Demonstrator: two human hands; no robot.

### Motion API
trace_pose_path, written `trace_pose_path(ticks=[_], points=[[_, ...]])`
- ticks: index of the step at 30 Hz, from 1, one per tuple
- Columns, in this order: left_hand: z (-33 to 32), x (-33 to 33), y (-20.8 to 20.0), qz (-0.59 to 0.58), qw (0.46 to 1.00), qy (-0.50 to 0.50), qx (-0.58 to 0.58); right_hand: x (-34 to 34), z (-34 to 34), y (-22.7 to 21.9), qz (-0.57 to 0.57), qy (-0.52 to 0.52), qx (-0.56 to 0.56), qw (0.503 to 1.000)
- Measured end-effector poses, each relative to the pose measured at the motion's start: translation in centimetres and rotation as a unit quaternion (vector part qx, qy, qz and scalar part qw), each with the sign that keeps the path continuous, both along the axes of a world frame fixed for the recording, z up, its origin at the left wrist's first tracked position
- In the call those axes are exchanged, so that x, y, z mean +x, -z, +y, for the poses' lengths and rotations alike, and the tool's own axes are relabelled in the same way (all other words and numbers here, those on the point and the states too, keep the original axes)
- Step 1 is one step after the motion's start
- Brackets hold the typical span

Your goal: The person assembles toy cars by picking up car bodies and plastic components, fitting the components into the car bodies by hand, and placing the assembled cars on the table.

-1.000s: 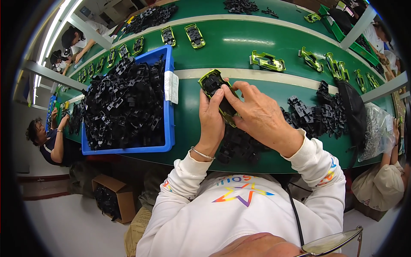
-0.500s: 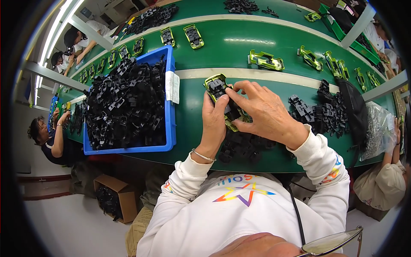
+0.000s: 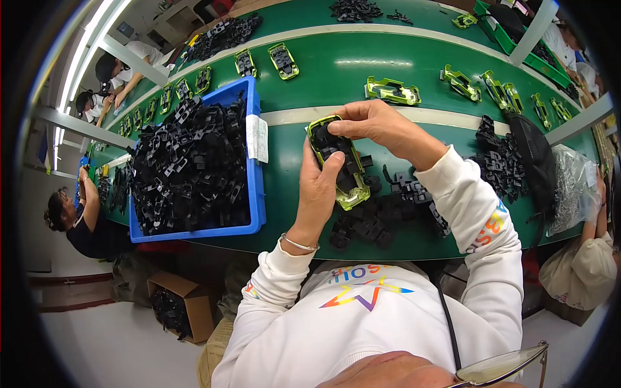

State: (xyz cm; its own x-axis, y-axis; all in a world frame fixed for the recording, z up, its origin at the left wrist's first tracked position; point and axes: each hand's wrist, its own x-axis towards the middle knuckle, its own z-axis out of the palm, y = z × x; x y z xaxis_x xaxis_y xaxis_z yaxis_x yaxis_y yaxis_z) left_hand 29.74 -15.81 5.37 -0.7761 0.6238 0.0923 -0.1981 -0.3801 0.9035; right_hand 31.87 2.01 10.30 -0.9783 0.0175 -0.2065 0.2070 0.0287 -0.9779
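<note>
A bright green toy car shell (image 3: pixel 354 198) with a black plastic insert (image 3: pixel 341 146) seated in it is held over the table's near side. My left hand (image 3: pixel 316 187) is closed round its left side, the thumb lying over the black part. At the shell's far end, my right hand (image 3: pixel 383 127) pinches with thumb and index finger on the black insert; the other fingers are curled. Just beyond the held shell's near end, loose black parts (image 3: pixel 369 223) lie on the green table (image 3: pixel 284 194).
On the left stands a blue crate (image 3: pixel 257 194) heaped with black parts. More black parts (image 3: pixel 498 161) and a black bag (image 3: pixel 533 168) lie to the right. Green car shells (image 3: pixel 392 91) line the far strip. Co-workers (image 3: pixel 90 223) sit on both sides.
My right hand has shifted from the shell's near right side to its far end, fingers now on the black insert there. The left hand keeps its hold, and the shell's near end shows more.
</note>
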Motion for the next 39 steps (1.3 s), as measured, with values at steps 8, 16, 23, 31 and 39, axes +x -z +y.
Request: trace_pose_path(ticks=[8, 16, 23, 31, 39], points=[[-0.8, -0.9, -1.0, 0.075, 0.994, 0.037, -0.074, -1.1, -0.3, 1.1, -0.052, 0.015, -0.106, 0.993], [0.0, -1.8, -0.7, -0.021, 0.999, 0.034, -0.017, -0.1, 1.1, 1.5, 0.034, 0.045, -0.071, 0.996], [0.1, -1.8, -0.9, -0.047, 0.998, 0.01, 0.043, 6.6, 5.5, 3.4, 0.03, 0.075, 0.266, 0.96], [-0.2, -3.5, 0.6, -0.083, 0.992, -0.08, 0.056, 9.0, 3.5, 3.5, 0.063, 0.017, 0.444, 0.894], [0.2, -3.5, 1.8, -0.058, 0.993, -0.099, 0.039, 8.1, 2.0, 5.1, 0.098, -0.034, 0.57, 0.815]])
